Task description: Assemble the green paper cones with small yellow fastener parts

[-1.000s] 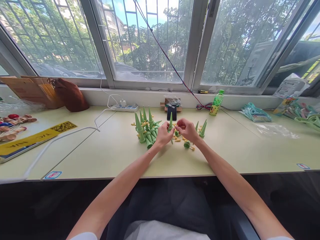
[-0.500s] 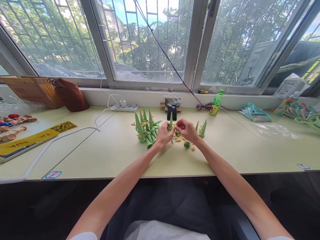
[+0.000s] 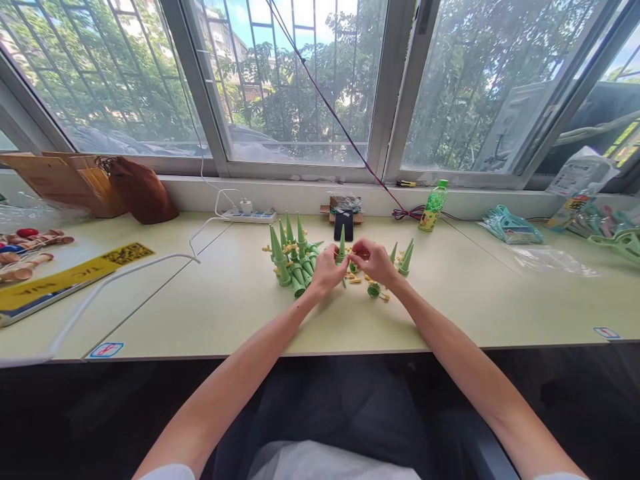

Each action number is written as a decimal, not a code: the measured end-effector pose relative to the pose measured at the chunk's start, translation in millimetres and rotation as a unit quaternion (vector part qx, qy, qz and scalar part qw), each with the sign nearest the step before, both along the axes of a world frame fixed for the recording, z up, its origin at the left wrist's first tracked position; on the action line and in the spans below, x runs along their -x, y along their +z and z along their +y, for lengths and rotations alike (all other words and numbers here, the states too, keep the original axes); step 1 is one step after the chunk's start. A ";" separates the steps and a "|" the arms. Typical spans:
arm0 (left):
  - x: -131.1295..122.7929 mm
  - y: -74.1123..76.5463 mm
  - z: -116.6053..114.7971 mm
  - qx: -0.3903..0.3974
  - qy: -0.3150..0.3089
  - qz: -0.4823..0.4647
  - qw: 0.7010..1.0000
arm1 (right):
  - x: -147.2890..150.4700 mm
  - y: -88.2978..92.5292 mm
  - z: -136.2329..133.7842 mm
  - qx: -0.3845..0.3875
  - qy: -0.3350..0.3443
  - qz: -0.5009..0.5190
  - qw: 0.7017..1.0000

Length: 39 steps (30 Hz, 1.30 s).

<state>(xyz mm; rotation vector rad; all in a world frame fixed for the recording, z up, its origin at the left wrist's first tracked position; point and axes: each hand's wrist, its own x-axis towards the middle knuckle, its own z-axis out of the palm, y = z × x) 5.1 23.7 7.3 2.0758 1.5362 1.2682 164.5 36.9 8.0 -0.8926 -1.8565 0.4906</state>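
My left hand [image 3: 329, 268] is closed around a pointed green plastic cone [image 3: 343, 245], held upright with its tip showing above the fingers. Close on its right, my right hand [image 3: 374, 259] is pinched near the cone's side; what lies between those fingertips is too small to make out. A cluster of green cones [image 3: 281, 257], some with small yellow pieces stuck in their sides, stands and lies left of my hands. Loose yellow pieces [image 3: 355, 281] are scattered beneath my fingers. A green cone on its side [image 3: 373, 289] shows its round end near my right wrist. Another cone [image 3: 407, 258] stands to the right.
Behind my hands lies a dark phone [image 3: 343, 225] against a small cardboard box. A green drink bottle [image 3: 434, 207] stands at the back right. A white cable [image 3: 150, 259] crosses the left of the table [image 3: 210, 320] from a power strip [image 3: 255, 217]. Bagged teal items [image 3: 513, 225] lie far right.
My right hand has shifted very slightly against the cone. Everything else looks the same.
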 end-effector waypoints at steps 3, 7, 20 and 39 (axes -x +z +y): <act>-0.2 -0.1 -0.3 -0.001 -0.003 -0.005 1.000 | -0.4 -1.2 0.9 -0.005 -0.002 -0.006 1.000; -0.6 0.0 -1.0 0.001 -0.007 -0.004 1.000 | -0.5 -1.1 0.4 -0.007 -0.004 -0.013 1.000; -1.1 -0.7 0.0 0.015 0.002 -0.012 1.000 | 0.2 -2.5 0.5 0.045 0.037 0.046 0.997; -4.1 3.7 3.2 0.271 -0.153 -0.415 0.855 | 0.8 -0.2 1.3 0.018 0.003 0.071 0.997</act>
